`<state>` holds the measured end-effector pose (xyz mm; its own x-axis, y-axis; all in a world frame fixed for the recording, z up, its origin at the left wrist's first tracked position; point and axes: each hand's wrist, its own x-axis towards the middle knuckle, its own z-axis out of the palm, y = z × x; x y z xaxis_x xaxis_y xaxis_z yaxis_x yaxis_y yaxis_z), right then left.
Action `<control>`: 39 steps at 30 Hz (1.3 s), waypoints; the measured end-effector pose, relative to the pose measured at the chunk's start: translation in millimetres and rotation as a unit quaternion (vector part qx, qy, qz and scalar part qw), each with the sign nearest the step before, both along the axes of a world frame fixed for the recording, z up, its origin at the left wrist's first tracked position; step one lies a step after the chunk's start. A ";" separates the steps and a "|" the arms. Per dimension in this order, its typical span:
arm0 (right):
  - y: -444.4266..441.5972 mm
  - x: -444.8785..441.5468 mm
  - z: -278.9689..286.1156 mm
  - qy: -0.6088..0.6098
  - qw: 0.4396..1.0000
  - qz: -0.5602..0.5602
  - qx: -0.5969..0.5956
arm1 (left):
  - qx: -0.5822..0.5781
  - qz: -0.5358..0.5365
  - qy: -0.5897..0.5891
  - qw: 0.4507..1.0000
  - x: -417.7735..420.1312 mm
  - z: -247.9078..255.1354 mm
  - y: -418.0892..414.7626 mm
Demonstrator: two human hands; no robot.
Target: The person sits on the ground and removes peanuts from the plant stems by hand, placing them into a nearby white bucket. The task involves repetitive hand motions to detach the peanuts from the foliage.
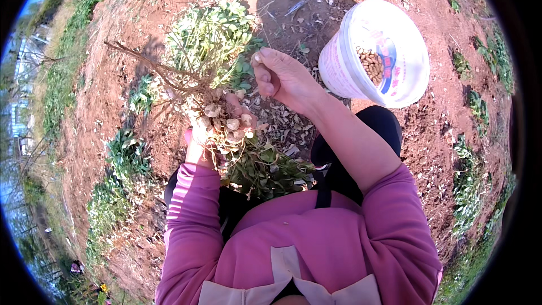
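Note:
My left hand grips a pulled-up peanut plant by its root end. Pale, soil-dusted peanut pods cluster around the fingers and partly hide the hand. Brown roots stick out to the upper left, and the green leaves hang down between my knees. Just right of the pods, my right hand is raised with thumb and fingers pinched on a small pale peanut pod. Beyond the right forearm a white plastic bucket bearing writing leans towards me, with loose peanuts inside.
A heap of leafy peanut plants lies on the reddish soil ahead. Dry leaf litter covers the ground between my feet. Green plant rows run along the left, others on the right.

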<state>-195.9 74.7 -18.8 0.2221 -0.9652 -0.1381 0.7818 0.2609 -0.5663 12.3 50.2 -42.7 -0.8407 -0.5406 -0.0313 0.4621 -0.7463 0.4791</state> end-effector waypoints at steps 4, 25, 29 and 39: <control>4.3 6.9 2.2 0.045 0.999 0.019 0.013 | 0.033 0.063 -0.031 0.997 -0.6 5.9 3.6; -4.2 -18.0 2.4 0.182 0.979 -0.077 0.041 | 0.041 0.130 -0.135 0.981 5.1 4.7 -12.7; 2.7 -8.6 -5.2 0.286 0.952 0.044 -0.095 | 0.039 0.146 -0.232 0.961 24.3 -20.4 -20.0; 11.6 5.7 13.8 0.382 0.913 0.024 -0.141 | -0.041 0.122 -0.220 0.967 -1.5 -4.7 -12.2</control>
